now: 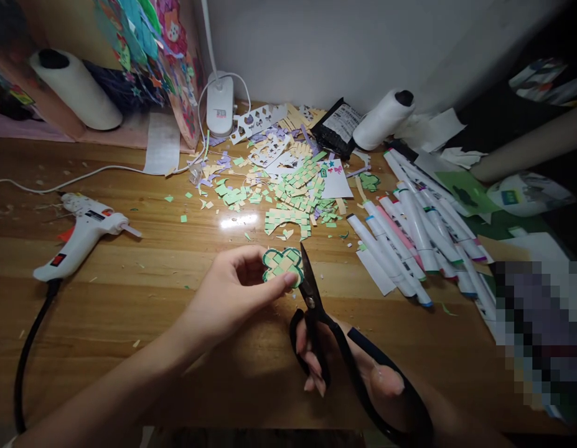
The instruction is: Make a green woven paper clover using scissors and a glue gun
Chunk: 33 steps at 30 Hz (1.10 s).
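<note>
Between the thumb and fingers of my left hand (pixel 236 274) is a woven paper flower (pixel 279 261), checked in green and cream with a dark green outline. My right hand (pixel 363 367) has its fingers in the loops of black-handled scissors (pixel 310 303). The blades point away from me and lie against the right edge of the paper flower; whether they touch the paper I cannot tell. Beyond my hands spreads a heap of woven paper scraps (pixel 302 186) in green, cream and purple.
A white glue gun (pixel 85 233) lies at the left with its black cable. Several markers (pixel 414 218) are piled at the right. Thread cones (pixel 384 119) stand at the back, near a black package (pixel 337 127) and a white power strip (pixel 220 106).
</note>
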{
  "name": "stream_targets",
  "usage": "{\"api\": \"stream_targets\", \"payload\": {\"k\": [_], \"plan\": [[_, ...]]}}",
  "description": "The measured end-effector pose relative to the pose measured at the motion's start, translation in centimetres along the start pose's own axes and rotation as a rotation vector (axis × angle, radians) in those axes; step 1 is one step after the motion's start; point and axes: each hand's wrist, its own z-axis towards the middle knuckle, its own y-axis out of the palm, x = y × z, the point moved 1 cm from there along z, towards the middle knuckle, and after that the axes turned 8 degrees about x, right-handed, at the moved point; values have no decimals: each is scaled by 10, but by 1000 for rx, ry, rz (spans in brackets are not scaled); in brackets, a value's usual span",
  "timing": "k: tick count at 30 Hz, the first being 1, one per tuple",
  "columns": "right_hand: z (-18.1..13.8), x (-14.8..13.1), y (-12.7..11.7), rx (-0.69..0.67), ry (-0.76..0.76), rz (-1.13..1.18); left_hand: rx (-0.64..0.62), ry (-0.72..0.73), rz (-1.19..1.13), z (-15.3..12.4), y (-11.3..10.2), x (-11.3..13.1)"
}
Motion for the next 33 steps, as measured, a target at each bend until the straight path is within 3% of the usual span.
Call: {"api": "stream_targets", "payload": {"k": [5, 14, 33], "plan": [[-2, 0, -3, -5, 45, 0, -25, -3, -17, 1, -2, 1], [-2, 4, -2, -10, 101, 255, -24, -56, -22, 3, -4, 0], [2, 26, -10, 39, 31, -88, -121, -109, -42, 6, -10, 1]]}}
